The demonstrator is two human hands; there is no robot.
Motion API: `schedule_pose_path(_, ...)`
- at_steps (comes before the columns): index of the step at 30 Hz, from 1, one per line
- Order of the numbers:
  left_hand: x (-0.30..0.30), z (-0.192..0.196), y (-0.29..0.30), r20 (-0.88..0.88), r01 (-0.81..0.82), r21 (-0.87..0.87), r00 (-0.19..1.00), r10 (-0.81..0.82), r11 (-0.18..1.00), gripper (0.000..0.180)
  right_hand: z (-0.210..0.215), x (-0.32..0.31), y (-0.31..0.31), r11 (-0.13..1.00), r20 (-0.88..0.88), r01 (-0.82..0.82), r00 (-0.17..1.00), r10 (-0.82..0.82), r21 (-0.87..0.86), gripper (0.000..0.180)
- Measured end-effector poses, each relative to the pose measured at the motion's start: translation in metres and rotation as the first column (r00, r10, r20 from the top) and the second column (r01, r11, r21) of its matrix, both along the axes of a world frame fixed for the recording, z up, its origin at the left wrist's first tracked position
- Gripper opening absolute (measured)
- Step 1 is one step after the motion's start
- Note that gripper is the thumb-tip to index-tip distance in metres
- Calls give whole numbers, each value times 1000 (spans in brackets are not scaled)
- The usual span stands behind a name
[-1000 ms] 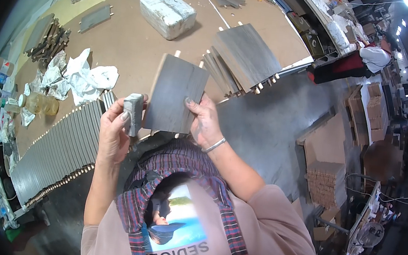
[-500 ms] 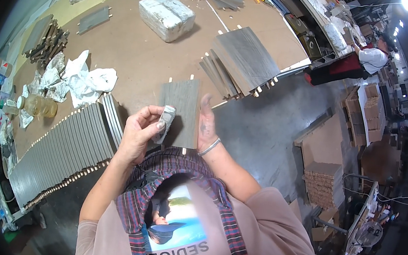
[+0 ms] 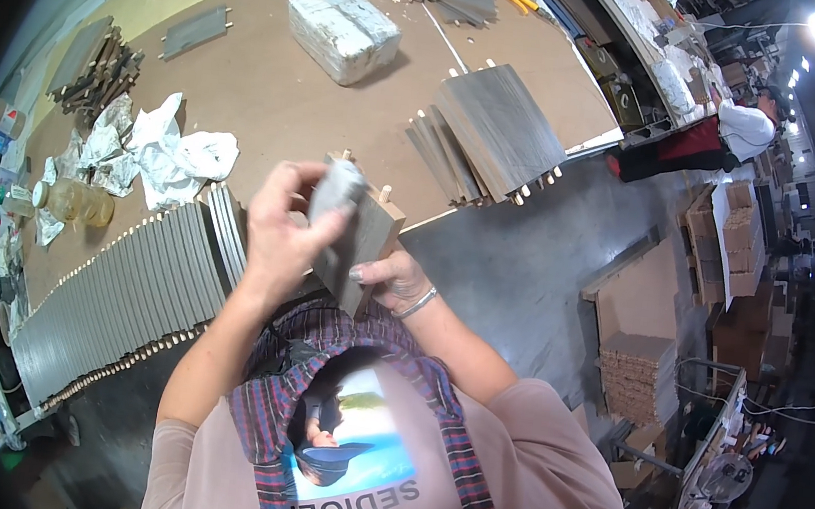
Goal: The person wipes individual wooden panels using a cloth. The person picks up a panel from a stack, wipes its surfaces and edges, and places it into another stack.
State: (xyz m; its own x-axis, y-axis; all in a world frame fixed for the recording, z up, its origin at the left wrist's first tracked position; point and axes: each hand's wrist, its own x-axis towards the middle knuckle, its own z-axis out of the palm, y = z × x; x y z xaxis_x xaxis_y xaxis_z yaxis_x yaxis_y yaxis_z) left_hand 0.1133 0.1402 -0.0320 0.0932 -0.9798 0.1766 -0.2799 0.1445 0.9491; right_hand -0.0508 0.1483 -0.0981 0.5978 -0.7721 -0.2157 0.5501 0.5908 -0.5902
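At the far left edge of the tabletop [image 3: 246,85] stand a plastic bottle [image 3: 3,120] and a clear jar [image 3: 77,202], with crumpled white wrapping [image 3: 173,152] just beside them. Below these, a long row of grey panels [image 3: 111,296] stands on edge, packed face to face, with light wooden dowels projecting along its lower edge. The left hand [image 3: 279,235] is raised in front of the chest and is clenched around a small grey pad [image 3: 336,191], which is pressed against the face of the grey panel [image 3: 369,240]. The pad appears soft and light and conforms to the grip; whether it is a sanding block or a cloth cannot be determined. The grey panel is held clear of the tabletop, tilted, between the two hands and close to the body. It appears to be a thin, rigid board, light enough to be supported by one hand, with a smooth face that may slide under pressure. Wooden dowels [image 3: 385,193] protrude from its upper edge; these are likely to loosen or snap if loaded, so the panel is best gripped by its plain long edges or lower corner. The right hand [image 3: 390,278], wearing a bracelet at the wrist, is grasping the lower edge of the panel, fingers curled on it. Further right, a fanned stack of similar panels [image 3: 497,134] lies flat on the tabletop, and a wrapped white bundle [image 3: 342,31] rests behind it.
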Motion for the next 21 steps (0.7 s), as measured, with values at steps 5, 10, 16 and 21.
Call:
schedule_pose_path(5,42,-23,-18,-29,-229,117,972,234,966,36,-12,-1,3,997,86,-46,995,41,58,82)
schedule_pose_path(10,33,-18,2,52,-98,-54,994,100,994,37,-11,-3,-11,927,278,-23,957,-88,374,53)
schedule_pose_path(16,68,5,39,324,332,-173,908,-265,927,41,-10,-16,-40,940,-52,130,991,-120,315,42)
schedule_pose_path(21,75,4,26,429,348,-207,872,-235,915,41,13,-11,-35,945,129,-32,992,-11,325,41)
